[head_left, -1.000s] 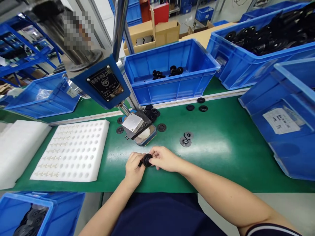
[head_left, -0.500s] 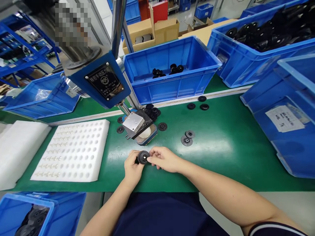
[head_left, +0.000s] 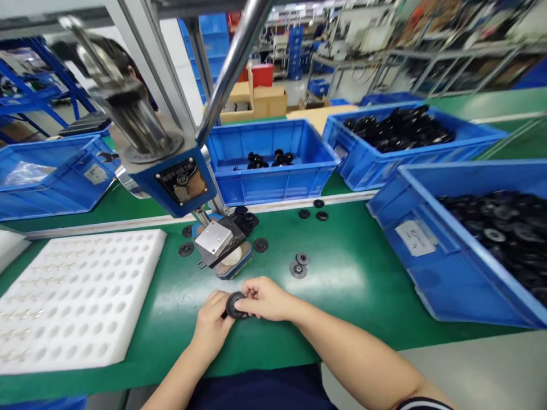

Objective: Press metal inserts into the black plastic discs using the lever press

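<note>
A black plastic spool (head_left: pixel 235 307) with a round flange is held over the green table, in front of the press. My left hand (head_left: pixel 212 320) is closed around its left side. From the right, my right hand (head_left: pixel 265 299) grips it too, thumb laid across its face, which hides the hub. Just beyond my hands is the hand press (head_left: pixel 182 179), with a metal block (head_left: pixel 213 238) above its base. Loose black discs lie about the base. Two grey-black discs (head_left: pixel 298 269) overlap on the table to the right of my hands.
A white foam tray (head_left: pixel 96 307) with rows of holes, some holding small clear parts, lies at left. Blue bins stand behind: a middle bin (head_left: pixel 273 185) with several black spools, a fuller bin (head_left: pixel 380 162) and a large right bin (head_left: pixel 397 239). A person is partly visible behind the press.
The camera view has tilted up and turned right, so more of the right bin shows. My right thumb has moved over the spool's centre, and the spool's face has turned rightward.
</note>
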Demonstrator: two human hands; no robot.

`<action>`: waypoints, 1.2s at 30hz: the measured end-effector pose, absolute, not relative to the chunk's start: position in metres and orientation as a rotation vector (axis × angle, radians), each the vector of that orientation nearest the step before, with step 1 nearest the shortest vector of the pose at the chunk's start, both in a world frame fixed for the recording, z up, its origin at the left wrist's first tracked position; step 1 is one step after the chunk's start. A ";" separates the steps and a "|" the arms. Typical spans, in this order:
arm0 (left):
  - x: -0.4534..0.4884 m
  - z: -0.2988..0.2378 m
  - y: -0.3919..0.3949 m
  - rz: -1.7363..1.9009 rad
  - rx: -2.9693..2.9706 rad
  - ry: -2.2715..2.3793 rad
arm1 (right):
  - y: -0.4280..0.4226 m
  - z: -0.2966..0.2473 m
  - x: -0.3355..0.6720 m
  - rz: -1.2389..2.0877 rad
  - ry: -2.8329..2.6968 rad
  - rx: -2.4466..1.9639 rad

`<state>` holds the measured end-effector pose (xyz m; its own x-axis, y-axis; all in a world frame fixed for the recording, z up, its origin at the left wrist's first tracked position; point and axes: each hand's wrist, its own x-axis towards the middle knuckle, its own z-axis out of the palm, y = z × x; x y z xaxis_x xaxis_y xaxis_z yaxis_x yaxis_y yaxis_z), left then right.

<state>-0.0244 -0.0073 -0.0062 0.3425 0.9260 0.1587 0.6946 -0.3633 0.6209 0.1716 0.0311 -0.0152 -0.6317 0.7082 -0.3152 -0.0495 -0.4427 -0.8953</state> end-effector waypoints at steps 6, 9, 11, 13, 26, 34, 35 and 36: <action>-0.015 -0.015 -0.004 0.788 2.233 1.379 | 0.070 0.012 0.233 1.827 -1.283 -1.201; -0.012 -0.016 -0.002 0.819 2.218 1.398 | 0.114 0.017 0.264 1.434 -1.106 -1.297; -0.010 -0.017 0.000 0.830 2.212 1.404 | 0.150 0.022 0.278 1.299 -1.051 -1.299; -0.010 -0.019 0.001 0.845 2.206 1.401 | 0.185 0.029 0.287 1.200 -1.013 -1.297; -0.010 -0.034 -0.005 0.804 2.158 1.429 | 0.074 -0.047 0.282 0.817 -1.563 -1.710; -0.005 -0.015 0.003 0.894 2.213 1.401 | 0.079 -0.084 0.245 0.473 -2.042 -2.040; -0.004 -0.010 0.004 0.913 2.219 1.403 | 0.093 -0.076 0.239 0.461 -2.032 -2.039; -0.002 -0.004 0.005 0.924 2.227 1.401 | 0.105 -0.068 0.233 0.450 -2.025 -2.029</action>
